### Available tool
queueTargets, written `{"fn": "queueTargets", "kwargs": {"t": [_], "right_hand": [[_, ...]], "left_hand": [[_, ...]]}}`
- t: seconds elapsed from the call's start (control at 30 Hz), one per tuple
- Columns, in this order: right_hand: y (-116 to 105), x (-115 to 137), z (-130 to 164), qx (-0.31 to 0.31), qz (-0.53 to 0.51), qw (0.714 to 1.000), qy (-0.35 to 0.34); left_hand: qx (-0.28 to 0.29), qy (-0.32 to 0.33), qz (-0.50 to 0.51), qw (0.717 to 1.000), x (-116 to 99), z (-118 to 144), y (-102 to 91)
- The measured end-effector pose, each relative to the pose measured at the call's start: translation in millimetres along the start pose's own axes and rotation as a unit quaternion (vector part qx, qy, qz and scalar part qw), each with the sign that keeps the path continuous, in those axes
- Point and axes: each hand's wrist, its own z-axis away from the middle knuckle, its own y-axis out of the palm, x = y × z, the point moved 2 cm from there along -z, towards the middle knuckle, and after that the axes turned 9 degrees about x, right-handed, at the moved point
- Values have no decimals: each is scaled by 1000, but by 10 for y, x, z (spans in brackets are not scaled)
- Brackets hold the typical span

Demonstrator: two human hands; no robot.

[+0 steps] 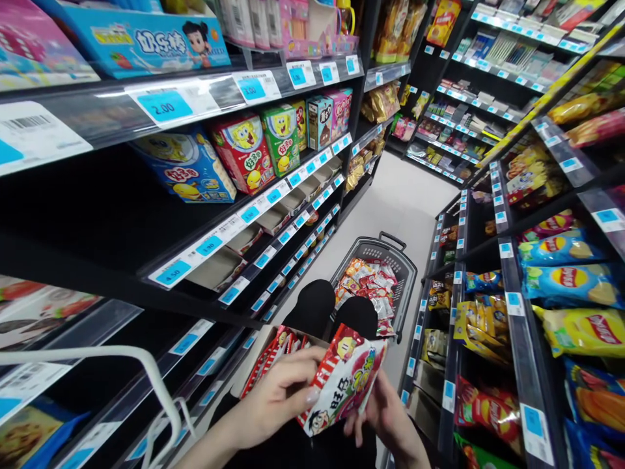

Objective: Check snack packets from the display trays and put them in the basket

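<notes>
A red and white snack packet [347, 381] with cartoon figures and Chinese print is held tilted over my lap. My left hand [280, 400] grips its left side, the thumb on the front near the lower edge. My right hand [388, 413] is closed on the right side of the packet from behind, its fingers partly hidden. Behind my left hand is an open cardboard box [319, 341] with several red-striped packets [283, 345] standing in it. Past my knees, a grey shopping basket [413, 273] on the floor holds a heap of similar red, white and orange packets [368, 283].
Shelves on the left carry cartoon snack boxes [244, 153] and price tags. Chip bags [561, 283] fill the racks on the right. A white wire handle [141, 355] juts in at lower left. Pale floor [403, 189] runs between the shelves toward a stocked back rack [488, 65].
</notes>
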Motion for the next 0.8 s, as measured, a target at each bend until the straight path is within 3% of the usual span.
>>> {"fn": "queueTargets", "kwargs": {"t": [0.03,0.1,0.23,0.3,0.4,0.43,0.5,0.6,0.7,0.8], "right_hand": [[88,41,62,27,-14,999,-18],[158,176,140,14,3,997,-77],[77,581,196,-102,99,965,-219],[67,790,233,-130,171,927,-309],[162,987,310,-127,284,859,-407],[200,1011,332,-127,291,852,-416],[255,1014,364,-131,260,866,-406],[255,969,406,-172,226,899,-333],[171,934,487,-208,298,903,-229],[33,910,612,-222,312,908,-172]], "left_hand": [[10,-8,-5,1000,-18,-3,4],[26,-13,-12,1000,-53,-3,-2],[2,-38,13,999,-18,-9,-33],[6,-87,129,988,66,-20,-9],[46,-121,355,926,156,-40,73],[51,-114,400,908,162,-47,93],[37,-90,426,899,151,-58,111],[13,-75,388,919,119,-71,136],[-13,-87,348,933,117,-101,162],[-68,-107,294,947,137,-151,152]]}}
